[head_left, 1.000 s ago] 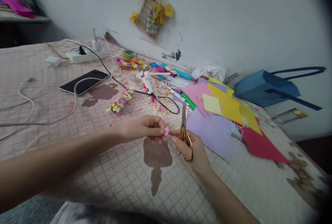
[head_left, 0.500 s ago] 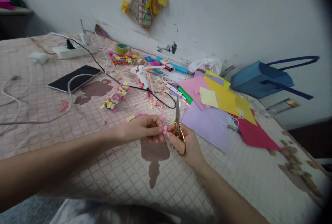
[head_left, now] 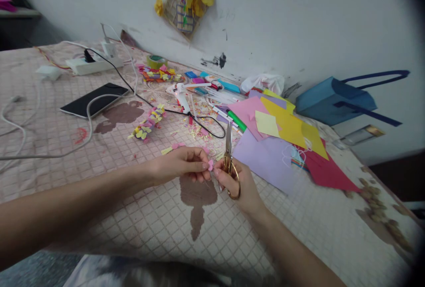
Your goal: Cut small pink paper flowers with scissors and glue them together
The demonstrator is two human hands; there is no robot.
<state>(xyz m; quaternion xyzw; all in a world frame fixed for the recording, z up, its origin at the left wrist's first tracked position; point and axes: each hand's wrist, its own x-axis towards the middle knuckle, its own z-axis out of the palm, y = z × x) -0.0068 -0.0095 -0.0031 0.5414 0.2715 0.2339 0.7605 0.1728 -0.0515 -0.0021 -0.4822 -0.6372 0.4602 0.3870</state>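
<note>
The left hand (head_left: 175, 165) is stretching across from the left, palm turned down, with its fingers (head_left: 199, 167) pinching a small pink paper piece (head_left: 210, 165) tightly at the tips. The right hand (head_left: 242, 185) is curling just right of that piece, its fingers gripping gold-handled scissors (head_left: 228, 158) upright, blades together and pointing up. Lilac, yellow and red paper sheets (head_left: 262, 158) are lying further right of the piece.

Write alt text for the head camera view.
Two hands work over a checked cloth: the left hand pinches a small pink paper piece, and the right hand grips gold-handled scissors upright. Coloured paper sheets lie to the right, with paper scraps, a glue gun and a phone beyond.
</note>
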